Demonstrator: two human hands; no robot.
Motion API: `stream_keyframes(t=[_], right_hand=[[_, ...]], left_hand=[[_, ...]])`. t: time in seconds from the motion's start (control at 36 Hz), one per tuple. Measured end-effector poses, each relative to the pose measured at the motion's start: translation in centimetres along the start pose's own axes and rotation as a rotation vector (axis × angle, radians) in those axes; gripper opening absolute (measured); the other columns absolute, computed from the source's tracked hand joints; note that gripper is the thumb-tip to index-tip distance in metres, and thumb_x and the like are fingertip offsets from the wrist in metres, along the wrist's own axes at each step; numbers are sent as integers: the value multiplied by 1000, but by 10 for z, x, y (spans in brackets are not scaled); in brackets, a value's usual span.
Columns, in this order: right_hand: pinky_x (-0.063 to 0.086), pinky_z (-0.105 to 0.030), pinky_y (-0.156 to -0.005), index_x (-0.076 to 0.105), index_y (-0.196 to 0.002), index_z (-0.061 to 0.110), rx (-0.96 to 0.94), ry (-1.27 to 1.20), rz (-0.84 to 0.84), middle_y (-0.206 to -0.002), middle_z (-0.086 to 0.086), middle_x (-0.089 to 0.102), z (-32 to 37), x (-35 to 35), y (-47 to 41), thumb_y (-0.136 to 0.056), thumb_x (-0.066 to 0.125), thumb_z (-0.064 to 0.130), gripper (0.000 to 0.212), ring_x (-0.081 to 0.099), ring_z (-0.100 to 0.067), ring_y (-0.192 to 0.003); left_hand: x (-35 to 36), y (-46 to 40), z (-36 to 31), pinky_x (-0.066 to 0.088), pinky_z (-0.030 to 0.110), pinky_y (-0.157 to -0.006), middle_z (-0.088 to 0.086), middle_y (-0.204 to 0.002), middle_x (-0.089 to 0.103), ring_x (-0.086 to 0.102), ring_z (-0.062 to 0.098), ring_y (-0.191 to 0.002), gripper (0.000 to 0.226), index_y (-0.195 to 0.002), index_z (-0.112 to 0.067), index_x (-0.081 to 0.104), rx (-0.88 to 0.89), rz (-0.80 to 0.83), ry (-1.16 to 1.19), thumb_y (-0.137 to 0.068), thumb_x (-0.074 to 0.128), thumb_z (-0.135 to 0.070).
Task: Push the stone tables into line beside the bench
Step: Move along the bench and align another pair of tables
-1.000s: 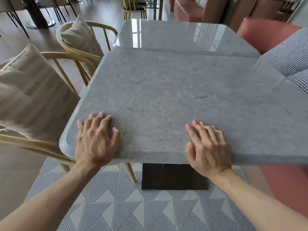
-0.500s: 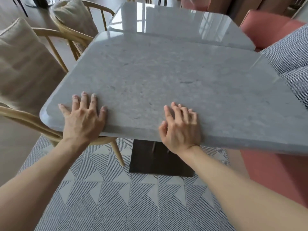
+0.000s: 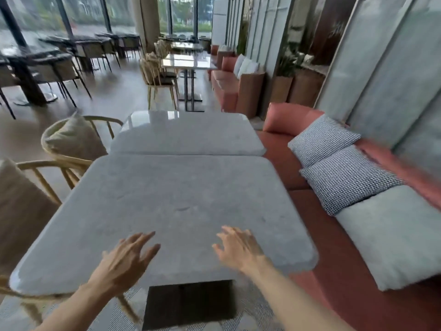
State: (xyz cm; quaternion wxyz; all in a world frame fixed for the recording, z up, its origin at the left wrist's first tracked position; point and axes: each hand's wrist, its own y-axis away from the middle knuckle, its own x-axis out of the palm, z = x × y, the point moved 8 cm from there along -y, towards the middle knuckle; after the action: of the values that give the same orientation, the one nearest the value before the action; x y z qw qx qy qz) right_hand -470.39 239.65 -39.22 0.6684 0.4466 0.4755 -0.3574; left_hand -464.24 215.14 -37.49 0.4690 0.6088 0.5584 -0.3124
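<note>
At nine o'clock two chairs (image 3: 71, 149) with cushions crowd the left edge of the near table (image 3: 171, 211). The left hand (image 3: 124, 261) hovers blurred at six o'clock, fingers spread and holding nothing; the right hand (image 3: 238, 249) beside it is likewise splayed — whether either touches the stone, I cannot tell. The far table (image 3: 188, 137) sits at twelve, edges meeting, offset slightly. The bench (image 3: 334, 247) runs along three o'clock. A hard shove risks knocking slab against slab — or jamming a chair.
</note>
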Motion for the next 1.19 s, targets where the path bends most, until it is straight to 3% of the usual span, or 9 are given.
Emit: stream_keyframes(t=[0.17,0.31,0.58,0.64,0.75,0.86,1.19], right_hand=[[30,-49,-112,54,-136,15,118,-9,-14,-153,-5,41,-83,-30,39,-98,35,45,52,42,-25,-137],[34,-47,-110,56,-133,15,185,-11,-4,-150,-4,43,-143,-14,55,-97,34,45,52,44,-24,-134],[16,-52,-120,27,-152,19,172,7,-12,-164,-4,16,-224,67,18,-100,33,47,60,16,-21,-150],[15,-49,-120,28,-150,22,160,58,-91,-162,-4,20,-232,74,4,-98,32,50,59,19,-21,-148],[20,-47,-118,43,-137,23,157,125,-238,-150,-3,40,-237,82,-8,-95,32,50,52,36,-23,-139],[27,-52,-115,55,-127,17,158,70,-374,-136,-7,53,-236,83,-8,-91,41,43,46,47,-28,-130],[36,-46,-104,59,-115,16,54,61,-579,-120,-6,58,-240,86,-1,-85,43,39,41,52,-28,-113]], left_hand=[[18,-27,-105,29,63,-111,-8,-157,34,33,18,-144,63,-151,-41,32,123,-5,-20,-94,24,-69],[72,-46,-163,20,69,-112,-8,-161,27,25,18,-147,61,-152,-41,27,173,92,-41,-97,25,-67],[201,-114,-201,4,74,-112,-4,-166,3,-1,21,-153,66,-157,-33,14,185,77,-140,-99,22,-63],[217,-123,-208,2,77,-108,1,-164,11,4,26,-152,65,-154,-27,23,190,-7,-199,-98,24,-61],[227,-122,-211,13,80,-104,10,-151,44,36,35,-142,65,-139,-16,53,180,-155,-279,-92,35,-57],[221,-121,-210,16,79,-104,11,-150,46,38,36,-141,64,-137,-14,54,173,-200,-279,-91,39,-55],[221,-112,-212,17,72,-109,5,-153,41,34,30,-144,55,-135,-21,49,188,-348,-240,-93,27,-49]])
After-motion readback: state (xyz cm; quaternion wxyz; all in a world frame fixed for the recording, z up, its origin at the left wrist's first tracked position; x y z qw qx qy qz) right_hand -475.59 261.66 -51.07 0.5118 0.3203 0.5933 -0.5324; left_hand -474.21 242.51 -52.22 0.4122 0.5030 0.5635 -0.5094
